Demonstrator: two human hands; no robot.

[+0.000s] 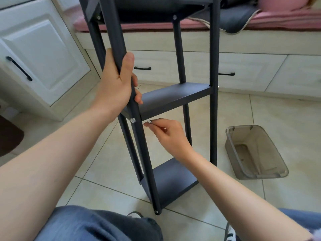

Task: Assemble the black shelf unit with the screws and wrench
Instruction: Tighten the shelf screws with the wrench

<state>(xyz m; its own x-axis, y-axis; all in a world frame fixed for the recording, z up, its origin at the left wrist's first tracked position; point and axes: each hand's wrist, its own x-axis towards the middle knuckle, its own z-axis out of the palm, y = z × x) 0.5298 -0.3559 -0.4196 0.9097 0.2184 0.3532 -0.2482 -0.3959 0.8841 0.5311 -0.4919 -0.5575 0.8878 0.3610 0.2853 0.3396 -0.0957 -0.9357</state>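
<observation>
- Black shelf unit (175, 96) stands upright on the pale tiled floor (243, 119), in the middle of the scene, just in front of the person's knees.
- Its frame is four round, matte dark posts joined by flat rectangular shelves: one low near the floor, one at mid height and one at the top edge of the view.
- Near left post (139, 136) leans slightly, with a round foot cap at its lower end touching the tiles.
- A silver screw (133, 120) sits in that post at the near left corner of the middle shelf; another screw head shows on the far post under the top shelf.
- Left hand (118, 82) is wrapped around the near left post just above the middle shelf, thumb up along the tube.
- Right hand (166, 134) pinches a small silver wrench (149, 121) in curled fingers, its tip just right of the screw and under the middle shelf's edge; whether it touches the screw cannot be told.
- A translucent grey bin (250, 153) lies tilted on the floor to the right, apart from the unit.
- White cabinets (43, 49) stand at the left, and a drawer bench with a pink cushion (278, 21) runs along the far side.
</observation>
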